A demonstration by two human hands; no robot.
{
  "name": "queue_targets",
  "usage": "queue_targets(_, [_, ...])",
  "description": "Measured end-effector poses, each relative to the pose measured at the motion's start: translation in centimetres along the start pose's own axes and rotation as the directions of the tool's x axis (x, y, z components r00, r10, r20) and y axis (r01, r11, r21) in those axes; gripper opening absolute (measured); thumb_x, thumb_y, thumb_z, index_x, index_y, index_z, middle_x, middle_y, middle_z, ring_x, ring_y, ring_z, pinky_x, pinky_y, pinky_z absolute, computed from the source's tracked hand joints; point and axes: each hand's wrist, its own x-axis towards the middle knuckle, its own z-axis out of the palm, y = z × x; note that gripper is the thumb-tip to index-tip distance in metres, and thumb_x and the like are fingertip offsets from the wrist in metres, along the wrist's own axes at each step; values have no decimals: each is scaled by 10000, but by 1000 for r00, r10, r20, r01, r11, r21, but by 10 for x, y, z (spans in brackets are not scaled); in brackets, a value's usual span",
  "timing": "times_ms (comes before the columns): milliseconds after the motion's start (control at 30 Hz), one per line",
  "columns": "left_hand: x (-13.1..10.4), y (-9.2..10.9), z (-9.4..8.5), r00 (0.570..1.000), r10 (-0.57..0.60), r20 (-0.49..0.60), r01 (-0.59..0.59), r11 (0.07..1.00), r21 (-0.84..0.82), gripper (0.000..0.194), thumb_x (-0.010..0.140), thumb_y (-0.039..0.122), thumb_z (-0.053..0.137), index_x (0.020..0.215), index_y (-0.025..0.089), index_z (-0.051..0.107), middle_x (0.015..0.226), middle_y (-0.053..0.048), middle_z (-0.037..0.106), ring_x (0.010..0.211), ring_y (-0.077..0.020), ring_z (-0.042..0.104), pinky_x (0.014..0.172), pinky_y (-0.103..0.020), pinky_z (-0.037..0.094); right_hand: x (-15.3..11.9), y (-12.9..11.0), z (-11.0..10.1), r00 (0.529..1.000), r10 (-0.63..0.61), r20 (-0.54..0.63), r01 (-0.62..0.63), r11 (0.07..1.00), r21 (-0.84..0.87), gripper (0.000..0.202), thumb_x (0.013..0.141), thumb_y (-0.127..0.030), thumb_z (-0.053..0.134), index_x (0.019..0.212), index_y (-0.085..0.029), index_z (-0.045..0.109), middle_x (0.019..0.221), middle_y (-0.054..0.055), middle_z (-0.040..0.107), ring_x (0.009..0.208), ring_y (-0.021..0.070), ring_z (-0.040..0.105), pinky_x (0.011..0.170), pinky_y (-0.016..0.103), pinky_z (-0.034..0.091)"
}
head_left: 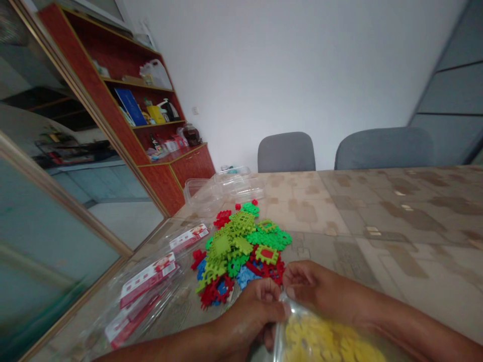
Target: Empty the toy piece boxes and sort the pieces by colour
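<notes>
Yellow pieces (324, 341) in clear plastic, pinched at the corner by two bare hands

Reading the clock from the middle of the heap, a transparent plastic package (278, 338) full of those yellow pieces lies at five o'clock, running off the lower edge of the view. The left hand (254, 314) has its grip pinching the package's upper corner between thumb and fingers. The right hand (315, 286) is just beside it, its grip pressed together on the same corner, fingers curled.

The heap itself, a pile of notched lime-green, bright green, red and blue plastic pieces (226, 246), spreads over a brown-and-beige patterned counter (381, 256). Flat clear packets with red-and-white labels (149, 279) lie from eight to nine o'clock, and empty-looking clear plastic trays (204, 193) stand at twelve. Two grey rounded-back chairs (286, 153) line the counter's far edge at one and two o'clock. At eleven o'clock, beyond the counter, stands a red-brown wooden shelf cabinet (194, 168) holding bottles and boxes.
</notes>
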Motion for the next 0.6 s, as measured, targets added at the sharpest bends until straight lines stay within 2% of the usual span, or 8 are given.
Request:
queue_targets(133, [-1, 7, 1, 999, 31, 43, -31, 1000, -1, 325, 562, 270, 724, 766, 190, 485, 563, 74, 488, 396, -49, 373, 359, -164, 249, 4, 2, 1, 995, -95, 15, 96, 993, -67, 287, 756, -421, 658, 728, -202, 473, 699, -34, 483, 641, 123, 437, 605, 244, 347])
queue_targets(233, [1, 5, -1, 998, 53, 43, -55, 998, 37, 322, 571, 271, 718, 752, 193, 464, 547, 82, 463, 402, -48, 362, 358, -161, 232, 0, 2, -6, 987, -155, 51, 161, 975, -152, 298, 812, -463, 605, 745, -193, 498, 708, -26, 480, 651, 128, 429, 608, 250, 336])
queue_targets(300, [2, 2, -4, 998, 57, 34, -60, 995, 78, 326, 595, 314, 711, 763, 199, 457, 543, 87, 450, 396, -50, 355, 346, -159, 222, -12, 5, -16, 991, -131, 22, 132, 955, -267, 316, 841, -471, 582, 720, -188, 510, 665, -41, 438, 613, 117, 382, 562, 240, 292])
queue_targets(400, [0, 1, -10, 995, 88, 47, -94, 984, 148, 345, 612, 342, 694, 828, 205, 462, 640, 77, 484, 414, -49, 372, 336, -153, 245, -42, 16, -35, 995, -63, -81, 25, 916, -401, 370, 862, -509, 573, 693, -186, 507, 627, -58, 371, 587, 109, 309, 516, 245, 214])
queue_targets(533, [-4, 14, -13, 981, 150, 121, -181, 930, 321, 317, 620, 314, 701, 835, 181, 509, 696, 54, 483, 504, -61, 391, 379, -142, 286, -80, 28, -54, 994, 10, -109, -37, 966, -257, 469, 824, -651, 583, 768, -186, 554, 663, -54, 388, 597, 110, 301, 534, 249, 208])
queue_targets(600, [-3, 24, -12, 981, 131, 143, -176, 911, 373, 301, 655, 359, 709, 808, 165, 536, 658, 52, 479, 491, -59, 385, 393, -151, 290, -90, 27, -58, 995, 52, -90, -66, 984, -164, 501, 772, -690, 623, 805, -192, 588, 661, -58, 387, 583, 106, 297, 535, 245, 217])
